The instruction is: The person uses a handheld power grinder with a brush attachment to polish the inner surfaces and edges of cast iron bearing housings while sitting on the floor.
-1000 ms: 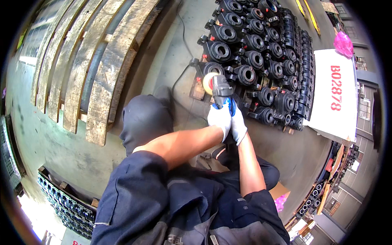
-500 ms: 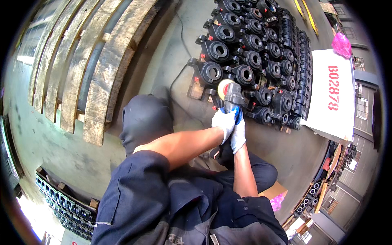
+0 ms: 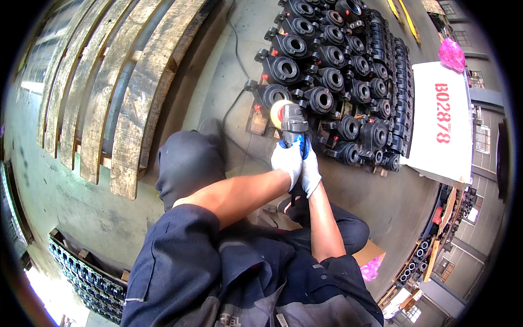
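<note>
The left hand [image 3: 286, 163] and right hand [image 3: 311, 173] wrap their fingers around the grinder [image 3: 295, 121], likely steadying its pale disc [image 3: 278, 113] beside black castings [image 3: 312, 98].

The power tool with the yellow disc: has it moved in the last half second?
Yes. Against the stacked black castings, the power tool has shifted left, carrying its yellow disc along.

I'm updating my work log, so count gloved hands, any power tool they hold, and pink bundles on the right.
Left hand and right hand, gloved: 2
Power tool: 1
Upper pink bundle and lower pink bundle: 2
Total: 5
</note>
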The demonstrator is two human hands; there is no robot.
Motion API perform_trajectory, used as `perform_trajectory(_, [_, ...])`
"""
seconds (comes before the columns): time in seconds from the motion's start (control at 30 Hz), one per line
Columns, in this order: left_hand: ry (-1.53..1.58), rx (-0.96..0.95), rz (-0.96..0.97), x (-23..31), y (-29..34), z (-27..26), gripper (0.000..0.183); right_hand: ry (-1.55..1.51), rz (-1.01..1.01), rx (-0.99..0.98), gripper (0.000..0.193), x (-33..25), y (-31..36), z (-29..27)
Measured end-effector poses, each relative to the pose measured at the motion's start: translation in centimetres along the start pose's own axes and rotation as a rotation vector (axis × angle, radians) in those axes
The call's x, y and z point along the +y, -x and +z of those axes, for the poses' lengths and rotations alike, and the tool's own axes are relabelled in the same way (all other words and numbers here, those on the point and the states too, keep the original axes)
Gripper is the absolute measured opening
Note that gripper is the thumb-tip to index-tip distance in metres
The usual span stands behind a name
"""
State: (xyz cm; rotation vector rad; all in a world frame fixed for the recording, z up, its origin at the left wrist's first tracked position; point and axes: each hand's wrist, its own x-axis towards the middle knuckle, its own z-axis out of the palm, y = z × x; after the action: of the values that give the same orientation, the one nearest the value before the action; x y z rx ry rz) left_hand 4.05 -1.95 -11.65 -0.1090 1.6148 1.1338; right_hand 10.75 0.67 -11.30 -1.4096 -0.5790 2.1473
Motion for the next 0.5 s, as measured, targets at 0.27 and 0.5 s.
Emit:
perform_trajectory(0.27, [0.208,-0.024,0.049,2.7,-2.9,0.6,0.041,0.094,-0.140,0.010,0.045,-1.4,-3.8,1.9])
perform_trajectory(0.5, [0.168,0.008,0.038,1.2,-2.1,0.4,0.049,0.136,-0.058,-0.055,0.048,-1.8,-1.7,2.2])
